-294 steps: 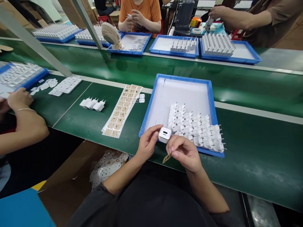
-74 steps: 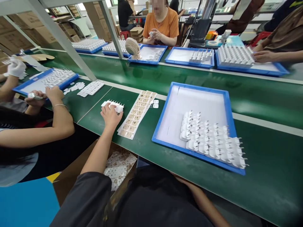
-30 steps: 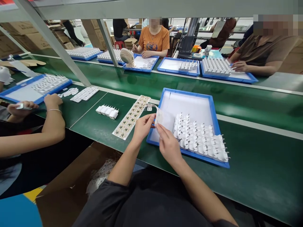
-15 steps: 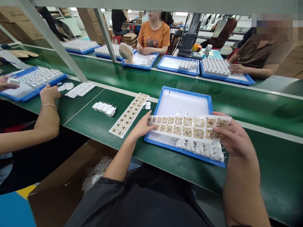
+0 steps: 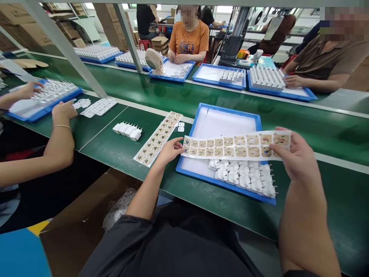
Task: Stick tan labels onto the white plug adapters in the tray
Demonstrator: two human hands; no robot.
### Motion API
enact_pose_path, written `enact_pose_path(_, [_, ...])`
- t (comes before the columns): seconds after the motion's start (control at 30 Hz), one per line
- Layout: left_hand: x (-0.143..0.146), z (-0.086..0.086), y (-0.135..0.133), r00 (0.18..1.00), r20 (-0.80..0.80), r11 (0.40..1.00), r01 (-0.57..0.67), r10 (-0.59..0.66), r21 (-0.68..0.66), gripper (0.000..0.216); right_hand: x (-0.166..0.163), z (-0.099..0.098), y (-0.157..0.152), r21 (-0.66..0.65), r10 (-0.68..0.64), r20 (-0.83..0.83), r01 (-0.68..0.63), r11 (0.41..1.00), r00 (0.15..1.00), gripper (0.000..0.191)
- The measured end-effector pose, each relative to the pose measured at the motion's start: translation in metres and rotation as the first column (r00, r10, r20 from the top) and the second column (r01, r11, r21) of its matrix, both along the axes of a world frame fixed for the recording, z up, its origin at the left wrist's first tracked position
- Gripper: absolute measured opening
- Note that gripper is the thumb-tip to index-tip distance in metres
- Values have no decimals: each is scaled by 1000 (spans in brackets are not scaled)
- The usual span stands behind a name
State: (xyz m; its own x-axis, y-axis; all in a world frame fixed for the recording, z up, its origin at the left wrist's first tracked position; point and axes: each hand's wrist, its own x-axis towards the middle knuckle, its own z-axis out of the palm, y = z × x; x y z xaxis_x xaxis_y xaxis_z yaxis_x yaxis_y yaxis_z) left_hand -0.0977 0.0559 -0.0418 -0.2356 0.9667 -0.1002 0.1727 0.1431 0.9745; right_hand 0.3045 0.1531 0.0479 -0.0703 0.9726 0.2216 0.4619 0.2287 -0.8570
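Observation:
Both my hands hold a long white sheet of tan stickers (image 5: 235, 145) stretched flat above a blue tray (image 5: 224, 111). My left hand (image 5: 170, 150) pinches its left end and my right hand (image 5: 296, 157) grips its right end. Under the sheet, white charger plugs (image 5: 245, 177) lie in rows in the tray's near right part. A second sticker sheet (image 5: 158, 138) lies on the green table to the left of the tray. A short row of white plugs (image 5: 127, 130) lies further left.
A person's arm with a bracelet (image 5: 59, 132) rests at the left by another blue tray (image 5: 43, 102). Across the green belt (image 5: 302, 115) sit other people with blue trays (image 5: 219, 75) and a small fan (image 5: 154, 61). A cardboard box (image 5: 86, 215) stands below the table edge.
Half a second ago the sheet was held lower over the plugs; it is now slightly higher and further right. One second ago my hands were together at the tray's left edge, unrolling it.

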Motion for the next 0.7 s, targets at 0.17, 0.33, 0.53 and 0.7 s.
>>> enact_pose_path(0.17, [12,14,-10,966,254,999,42,-49,32,60,-41,5,-22,600,-289,375,6,800,881,58])
enact_pose_path(0.33, [36,37,-28,894,438,994,58,-94,94,62,-122,2,-74,533,235,418,-446,719,878,27])
enact_pose_path(0.53, [52,56,-46,823,546,988,131,-156,86,51,-163,-15,-88,587,406,351,-536,606,844,23])
enact_pose_path(0.7, [54,58,-48,804,568,981,188,-176,38,44,-159,-18,-88,602,439,311,-532,595,843,20])
